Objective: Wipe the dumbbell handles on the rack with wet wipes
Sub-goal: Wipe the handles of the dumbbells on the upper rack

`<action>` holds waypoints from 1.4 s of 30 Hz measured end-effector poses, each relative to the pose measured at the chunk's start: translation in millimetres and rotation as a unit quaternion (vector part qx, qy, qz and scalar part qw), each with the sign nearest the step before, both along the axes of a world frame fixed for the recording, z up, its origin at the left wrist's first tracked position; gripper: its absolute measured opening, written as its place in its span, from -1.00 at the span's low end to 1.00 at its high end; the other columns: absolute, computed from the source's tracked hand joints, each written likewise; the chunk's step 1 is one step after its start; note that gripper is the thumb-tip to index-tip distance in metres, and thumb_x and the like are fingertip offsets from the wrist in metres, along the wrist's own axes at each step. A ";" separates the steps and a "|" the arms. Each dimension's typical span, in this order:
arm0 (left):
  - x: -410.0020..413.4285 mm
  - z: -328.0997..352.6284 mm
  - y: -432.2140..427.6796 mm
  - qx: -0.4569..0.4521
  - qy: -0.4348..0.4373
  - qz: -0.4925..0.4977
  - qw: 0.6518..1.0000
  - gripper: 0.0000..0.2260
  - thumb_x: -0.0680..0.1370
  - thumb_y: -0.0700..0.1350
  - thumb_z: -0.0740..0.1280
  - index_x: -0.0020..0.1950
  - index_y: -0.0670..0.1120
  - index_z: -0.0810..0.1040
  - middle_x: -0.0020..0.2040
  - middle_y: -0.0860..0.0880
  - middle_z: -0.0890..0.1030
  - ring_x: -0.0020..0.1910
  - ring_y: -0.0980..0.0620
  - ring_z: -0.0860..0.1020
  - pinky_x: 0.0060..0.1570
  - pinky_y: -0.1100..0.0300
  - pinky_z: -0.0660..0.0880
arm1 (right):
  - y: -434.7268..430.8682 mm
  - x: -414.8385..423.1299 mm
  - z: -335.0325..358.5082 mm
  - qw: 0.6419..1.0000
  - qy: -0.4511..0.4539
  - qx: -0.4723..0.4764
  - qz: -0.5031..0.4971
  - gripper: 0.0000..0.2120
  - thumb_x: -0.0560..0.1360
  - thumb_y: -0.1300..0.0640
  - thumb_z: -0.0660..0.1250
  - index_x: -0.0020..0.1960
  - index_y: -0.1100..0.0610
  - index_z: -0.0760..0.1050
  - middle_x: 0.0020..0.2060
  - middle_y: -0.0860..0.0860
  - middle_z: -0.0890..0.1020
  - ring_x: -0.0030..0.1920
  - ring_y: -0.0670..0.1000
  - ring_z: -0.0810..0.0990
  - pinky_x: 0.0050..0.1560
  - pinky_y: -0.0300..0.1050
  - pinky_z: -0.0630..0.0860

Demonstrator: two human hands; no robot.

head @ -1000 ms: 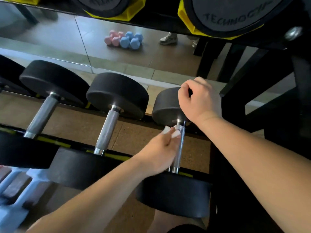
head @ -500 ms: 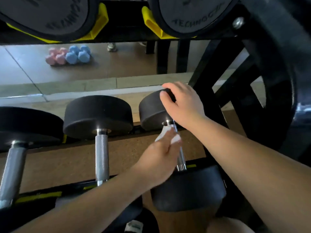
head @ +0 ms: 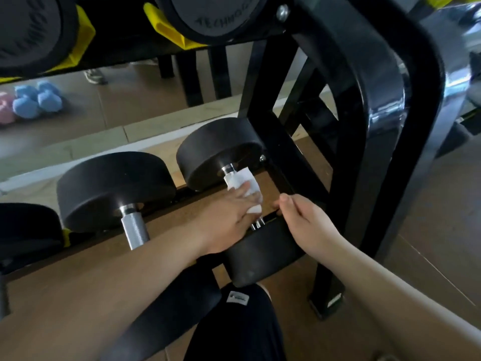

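Observation:
The rightmost black dumbbell (head: 221, 149) lies on the lowest shelf of the black rack (head: 374, 142). A white wet wipe (head: 240, 179) is wrapped round its steel handle, and my left hand (head: 226, 220) grips the handle through the wipe. Only a short bit of bare handle (head: 257, 225) shows below the hand. My right hand (head: 305, 222) rests on the near black head (head: 263, 254) of the same dumbbell, fingers loosely curled over its top edge. To the left lies a second dumbbell (head: 114, 183) with a bare knurled handle (head: 135, 230).
The rack's thick black upright and cross braces (head: 291, 157) stand just right of my hands. An upper shelf with yellow cradles (head: 166, 29) and large dumbbell heads hangs overhead. A mirror behind reflects blue (head: 33, 100) and pink small dumbbells. My dark-clothed knee (head: 242, 324) is below.
My right hand left the far head of the dumbbell and came down onto the near head. My left hand stays on the handle with the wipe. The camera swung right.

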State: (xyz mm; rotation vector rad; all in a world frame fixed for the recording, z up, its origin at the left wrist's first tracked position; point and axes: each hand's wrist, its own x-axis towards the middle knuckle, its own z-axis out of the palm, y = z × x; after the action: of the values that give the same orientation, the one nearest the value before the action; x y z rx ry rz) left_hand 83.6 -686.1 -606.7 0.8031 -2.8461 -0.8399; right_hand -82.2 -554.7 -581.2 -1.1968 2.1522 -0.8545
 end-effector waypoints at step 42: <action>-6.1 -14.0 -47.3 -0.292 0.014 -0.160 0.943 -0.43 0.68 0.31 0.14 0.56 0.00 0.42 0.58 -0.04 0.38 0.64 -0.01 0.16 0.62 -0.11 0.06 | -16.5 -16.4 -4.8 0.990 -0.144 -0.008 0.011 -0.35 0.48 -0.44 0.02 -0.16 0.00 0.69 -0.20 -0.05 0.69 -0.17 -0.14 0.65 0.06 0.00 0.61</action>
State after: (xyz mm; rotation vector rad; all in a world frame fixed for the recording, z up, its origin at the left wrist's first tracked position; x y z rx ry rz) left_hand 77.5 -733.5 -620.7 0.2538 -2.9767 0.0120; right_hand -98.5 -571.2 -586.0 -1.0327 1.9003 -0.9722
